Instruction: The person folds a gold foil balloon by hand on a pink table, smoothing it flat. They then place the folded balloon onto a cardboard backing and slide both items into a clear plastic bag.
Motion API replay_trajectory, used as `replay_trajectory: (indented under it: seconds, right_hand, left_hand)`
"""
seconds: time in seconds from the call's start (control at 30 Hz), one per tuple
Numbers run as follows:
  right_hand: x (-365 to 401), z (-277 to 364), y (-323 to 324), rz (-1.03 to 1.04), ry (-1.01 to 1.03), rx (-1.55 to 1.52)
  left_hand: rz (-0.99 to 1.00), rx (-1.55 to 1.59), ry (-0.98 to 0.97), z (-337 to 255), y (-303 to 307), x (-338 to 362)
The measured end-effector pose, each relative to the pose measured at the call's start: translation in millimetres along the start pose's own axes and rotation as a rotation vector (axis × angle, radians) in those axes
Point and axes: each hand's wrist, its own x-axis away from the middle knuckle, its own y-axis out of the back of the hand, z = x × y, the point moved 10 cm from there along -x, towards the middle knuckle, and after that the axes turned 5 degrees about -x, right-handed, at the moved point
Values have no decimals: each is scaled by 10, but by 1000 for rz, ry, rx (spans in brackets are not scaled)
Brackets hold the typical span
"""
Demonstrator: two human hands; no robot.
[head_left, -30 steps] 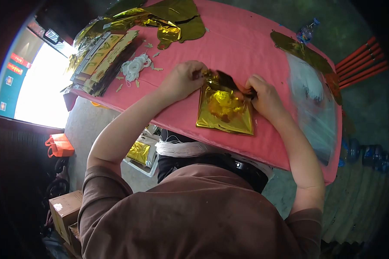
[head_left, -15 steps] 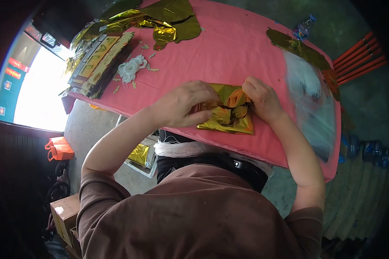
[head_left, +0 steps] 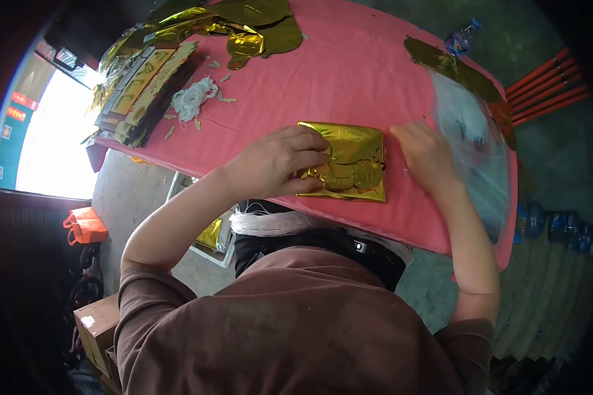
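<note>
A folded gold foil balloon [head_left: 352, 155] lies as a flat, nearly square packet near the front edge of the table. My left hand [head_left: 280, 161] rests on its left side, fingers apart and pressing on the foil. To the right of the packet, my right hand [head_left: 427, 155] is off the foil, its fingers loosely bent with nothing visible in them. Clear plastic bags [head_left: 464, 164] lie just beyond that hand, on the table's right end.
Pink cloth covers the table [head_left: 349, 72]. At the back left are a stack of printed cards [head_left: 145, 92], a bundle of white string [head_left: 194, 99] and loose gold foil [head_left: 263, 26]. A bottle [head_left: 461, 41] stands at the far right. White cord [head_left: 277, 224] hangs across my lap.
My right hand has let go of the foil and moved right. The raised, crumpled foil now lies flatter. My left hand stays on the packet's left side.
</note>
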Motion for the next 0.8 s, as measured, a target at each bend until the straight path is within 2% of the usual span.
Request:
replay_trajectory:
  seconds: [0.03, 0.07, 0.13, 0.17, 0.23, 0.27, 0.33, 0.57, 0.63, 0.77, 0.8]
  right_hand:
    - [3, -114, 91, -63, -139, -116]
    - [-19, -47, 107, -60, -143, -117]
    - [-85, 79, 56, -62, -228, -401]
    - [-107, 169, -3, -62, -230, -405]
    - [-129, 388, -275, 78, -155, -250]
    - [-101, 386, -337, 80, -155, -259]
    - [-24, 389, -570, 227, -152, -211]
    - [16, 425, -599, 264, -133, -128]
    - [13, 427, -595, 263, -123, -106]
    - [12, 437, -596, 269, -120, -114]
    - [11, 433, -600, 271, -127, -113]
  left_hand:
    - [0, -3, -4, -3, 0, -7]
    - [1, 1, -4, -6, -8, -6]
    - [-8, 7, 8, 1, -8, 0]
    - [-5, 8, 9, 0, -12, -3]
    - [-3, -2, -3, -11, -10, -11]
    - [2, 0, 3, -6, -16, -10]
    - [-3, 22, 8, -5, -9, -2]
    - [90, 70, 41, 38, -59, 53]
    - [106, -9, 10, 4, -48, 100]
    - [107, -61, 4, -12, 1, 184]
    - [56, 41, 40, 54, 74, 195]
